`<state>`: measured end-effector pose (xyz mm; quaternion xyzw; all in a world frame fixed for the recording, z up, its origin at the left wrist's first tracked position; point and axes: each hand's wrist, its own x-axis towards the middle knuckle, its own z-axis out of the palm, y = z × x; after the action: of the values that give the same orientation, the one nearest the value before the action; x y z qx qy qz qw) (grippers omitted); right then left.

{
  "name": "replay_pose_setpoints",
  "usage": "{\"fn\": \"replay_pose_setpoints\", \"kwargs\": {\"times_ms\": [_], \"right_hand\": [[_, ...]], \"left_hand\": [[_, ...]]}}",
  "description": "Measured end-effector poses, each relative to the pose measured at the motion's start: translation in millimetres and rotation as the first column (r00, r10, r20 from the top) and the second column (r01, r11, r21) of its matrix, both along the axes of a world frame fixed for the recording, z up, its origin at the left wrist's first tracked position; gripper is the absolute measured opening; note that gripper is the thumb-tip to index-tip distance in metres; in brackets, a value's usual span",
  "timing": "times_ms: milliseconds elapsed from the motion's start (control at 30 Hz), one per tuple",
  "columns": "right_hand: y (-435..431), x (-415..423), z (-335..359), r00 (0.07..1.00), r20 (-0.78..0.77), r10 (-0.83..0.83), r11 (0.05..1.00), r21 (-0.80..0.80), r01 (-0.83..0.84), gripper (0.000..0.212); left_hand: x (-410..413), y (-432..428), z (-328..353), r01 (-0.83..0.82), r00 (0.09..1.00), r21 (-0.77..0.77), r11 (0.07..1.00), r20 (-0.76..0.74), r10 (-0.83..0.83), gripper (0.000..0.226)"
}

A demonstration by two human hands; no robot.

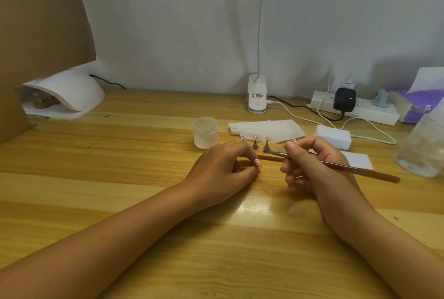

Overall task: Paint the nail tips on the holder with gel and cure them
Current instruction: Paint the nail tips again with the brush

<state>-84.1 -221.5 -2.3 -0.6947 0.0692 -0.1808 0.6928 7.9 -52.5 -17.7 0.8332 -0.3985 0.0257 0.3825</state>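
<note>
A narrow wooden holder strip (270, 157) lies on the table with small metal stands (255, 146) carrying pink nail tips (255, 137). My left hand (223, 169) rests on the holder's left end, fingers curled around it. My right hand (312, 166) pinches a thin brush (348, 168), whose bristle end points left toward the stand near the holder's middle. A white dome-shaped curing lamp (64, 96) sits at the far left with something inside its opening. A small frosted jar (206, 135) stands just behind my left hand.
White wipes (266, 129) and a white block (332, 136) lie behind the holder. A clip lamp base (257, 96), power strip (355, 108) with cables, a purple packet (418, 108) and a clear bottle (425, 144) line the back and right. A brown board (36, 34) stands at left.
</note>
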Motion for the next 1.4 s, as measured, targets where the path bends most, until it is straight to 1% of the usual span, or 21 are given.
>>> {"fn": "replay_pose_setpoints", "kwargs": {"times_ms": [67,233,333,467,567,667,767,967,1133,1200,1267,1333,1400], "right_hand": [[-0.1,0.5,-0.5,1.0,-0.009,0.016,1.0,-0.012,-0.016,0.032],[-0.5,0.5,-4.8,0.998,-0.022,0.066,0.99,-0.123,-0.068,0.014],[-0.7,0.6,-6.0,0.997,-0.019,0.069,0.987,-0.147,-0.071,0.011],[0.5,-0.1,-4.7,0.998,-0.016,0.062,0.989,-0.133,-0.064,0.015],[1.2,-1.0,-3.2,0.998,-0.014,0.055,0.992,-0.109,-0.056,0.023],[1.8,-1.9,-1.7,0.999,-0.001,0.054,0.993,-0.101,-0.053,0.03],[2.5,-2.7,-0.5,0.998,0.013,0.068,0.995,-0.07,-0.067,0.037],[2.3,-3.6,-0.9,0.997,0.006,0.08,0.995,-0.068,-0.08,0.033],[2.9,-4.2,1.6,0.997,0.0,0.082,0.996,-0.046,-0.082,0.031],[2.6,-4.3,2.3,0.997,0.008,0.078,0.996,-0.04,-0.077,0.029],[1.5,-5.1,1.9,0.998,0.043,0.056,0.998,-0.043,-0.054,0.02],[0.4,-6.7,1.2,0.995,0.093,0.024,0.998,-0.052,-0.02,0.009],[0.2,-8.4,0.8,0.99,0.139,0.0,0.997,-0.075,0.01,0.007]], "left_hand": [[0.9,0.5,-0.1,0.007,1.0,-0.023,1.0,-0.015,-0.007,0.005],[1.9,-0.3,-0.5,0.015,1.0,-0.015,1.0,-0.007,-0.015,0.007],[2.2,-0.3,0.2,-0.01,1.0,0.003,1.0,0.01,0.01,0.008],[1.2,-1.5,1.5,-0.043,0.999,0.021,0.999,0.03,0.042,0.01],[0.0,-1.6,0.2,-0.09,0.994,0.031,0.995,0.068,0.088,0.011],[0.2,-1.4,-1.4,-0.129,0.987,0.034,0.991,0.104,0.125,0.007],[1.7,-1.9,-2.6,-0.133,0.986,0.037,0.99,0.102,0.129,0.01],[4.7,-0.3,-1.9,-0.1,0.994,0.004,0.995,0.035,0.1,0.014],[3.4,0.1,-1.0,-0.094,0.995,0.018,0.995,0.044,0.093,0.009],[2.8,0.8,-0.9,-0.093,0.995,0.01,0.996,0.049,0.092,0.014],[2.3,1.9,-0.5,-0.113,0.992,-0.007,0.994,0.063,0.113,0.021],[2.2,1.9,0.4,-0.137,0.986,-0.065,0.989,0.089,0.142,0.026],[1.7,2.0,3.5,-0.17,0.967,-0.161,0.972,0.164,0.196,0.028]]}}
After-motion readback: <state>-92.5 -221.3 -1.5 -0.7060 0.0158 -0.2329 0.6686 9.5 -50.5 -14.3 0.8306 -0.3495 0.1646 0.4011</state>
